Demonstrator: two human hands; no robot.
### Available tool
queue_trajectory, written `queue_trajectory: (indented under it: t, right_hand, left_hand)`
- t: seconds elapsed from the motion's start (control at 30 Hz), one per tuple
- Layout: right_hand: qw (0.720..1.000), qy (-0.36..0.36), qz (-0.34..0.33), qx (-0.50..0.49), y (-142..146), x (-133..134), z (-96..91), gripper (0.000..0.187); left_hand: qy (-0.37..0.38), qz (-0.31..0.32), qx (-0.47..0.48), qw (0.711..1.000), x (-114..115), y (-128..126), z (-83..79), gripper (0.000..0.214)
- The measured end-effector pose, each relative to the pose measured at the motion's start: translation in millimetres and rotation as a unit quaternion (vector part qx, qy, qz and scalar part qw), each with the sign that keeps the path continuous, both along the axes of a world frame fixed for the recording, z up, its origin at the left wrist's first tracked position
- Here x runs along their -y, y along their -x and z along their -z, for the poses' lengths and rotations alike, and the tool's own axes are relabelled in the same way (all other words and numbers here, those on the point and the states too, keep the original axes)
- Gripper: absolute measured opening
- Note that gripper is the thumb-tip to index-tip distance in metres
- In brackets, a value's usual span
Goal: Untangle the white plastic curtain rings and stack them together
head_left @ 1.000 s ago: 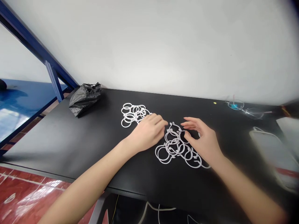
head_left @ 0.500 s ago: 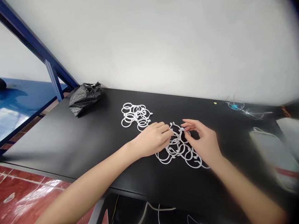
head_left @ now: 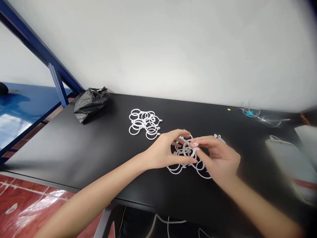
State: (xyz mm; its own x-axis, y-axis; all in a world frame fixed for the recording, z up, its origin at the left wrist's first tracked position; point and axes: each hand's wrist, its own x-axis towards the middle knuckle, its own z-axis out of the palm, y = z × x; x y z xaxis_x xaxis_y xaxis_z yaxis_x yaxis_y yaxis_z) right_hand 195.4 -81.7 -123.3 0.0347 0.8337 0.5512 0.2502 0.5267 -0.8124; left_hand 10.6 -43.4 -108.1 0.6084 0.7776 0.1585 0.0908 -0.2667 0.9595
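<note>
The right hand (head_left: 224, 158) has thumb and forefinger clamped on a white ring (head_left: 194, 152), pinching it at its small clip. The left hand (head_left: 162, 150) faces it with fingers well apart, thumb below and forefinger above, so the ring sits in the gap between them; whether they touch it, I can't tell from here. Right under both hands, a tangle of similar rings (head_left: 175, 173) lies on the black counter (head_left: 106, 142), partly covered by the fingers, with another bit of ring poking out beyond the right hand's knuckles. Beyond the left wrist, just beside that hand, is a second heap of rings (head_left: 145, 125), overlapping and lying flat.

Farther out to the left, a crumpled black plastic bag (head_left: 90, 104) slumps at the counter's far corner; what's inside is hidden. Over to the right, clear eyeglasses (head_left: 259, 117) rest near the wall (head_left: 158, 49), with cyan lines showing at one lens, too small to read, and a yellow speck (head_left: 228, 109) nearby. Closer in on that side lies a pale, round-cornered object (head_left: 287, 158) with a red band, too blurred to make out any lettering.
</note>
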Motion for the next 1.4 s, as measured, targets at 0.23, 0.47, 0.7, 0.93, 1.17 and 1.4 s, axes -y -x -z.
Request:
queue_trajectory:
  t: [0.23,0.47,0.7,0.93,1.17,1.4]
  right_hand:
    - [0.999,-0.016,-0.029,0.028,-1,0,-3.5,0.035]
    - [0.998,-0.027,-0.017,0.046,-2,-2,-0.1,0.039]
    - [0.996,-0.027,0.006,0.088,-4,-1,-3.6,0.031]
    - [0.996,-0.029,0.002,0.081,-4,0,-5.1,0.029]
    - [0.999,0.002,-0.011,0.043,-2,-1,-2.6,0.032]
    - [0.999,-0.009,-0.006,0.049,-1,-1,-0.2,0.034]
  left_hand:
    - [-0.083,-0.067,0.000,0.994,-2,0,-2.3,0.037]
    - [-0.195,-0.105,-0.015,0.975,-6,5,-6.9,0.029]
    - [-0.221,-0.094,-0.018,0.971,-8,7,-6.9,0.028]
    - [-0.216,-0.083,-0.022,0.973,-9,8,-7.5,0.023]
    - [-0.217,-0.081,-0.008,0.973,-10,10,-5.4,0.034]
    - [-0.237,-0.081,-0.017,0.968,-10,9,-4.1,0.037]
